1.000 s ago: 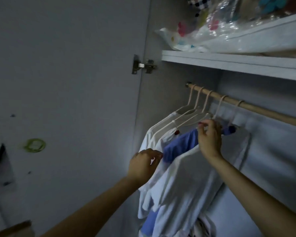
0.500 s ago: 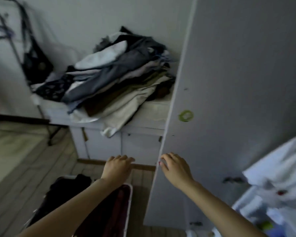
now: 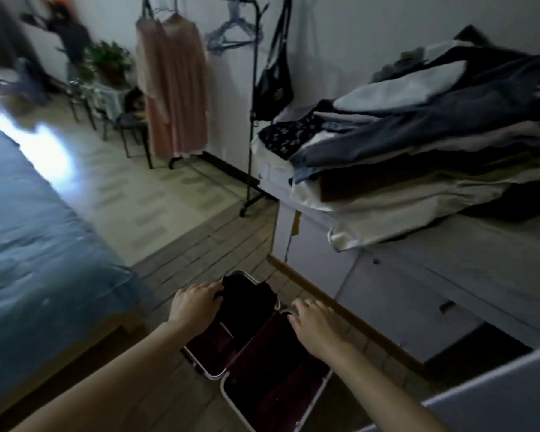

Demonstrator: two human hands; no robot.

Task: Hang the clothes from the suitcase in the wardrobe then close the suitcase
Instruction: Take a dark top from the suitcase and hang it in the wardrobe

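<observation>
Where the tiled floor meets the low white cabinet: one suitcase, lying open, two halves with dark red lining and pale rims. One black garment piled in the far half; near half too dim to judge for contents.

Two hands counted, both over the suitcase. Left hand: fingers bent at the edge of the black garment, fingertips touching it; cannot tell whether actually gripped. Right hand: fingers extended and relaxed, holding nothing, poised above the rim between the two halves; one ring noted on a finger.

One heap of folded clothes stacked on top of the cabinet, greys, whites, one dark floral piece; exact count not determinable. One black clothes rail against the wall, carrying two pink dresses, several bare hangers and one black bag. One bed with blue cover at left. One potted plant on a small table in the far corner. One edge of a white wardrobe door at lower right.
</observation>
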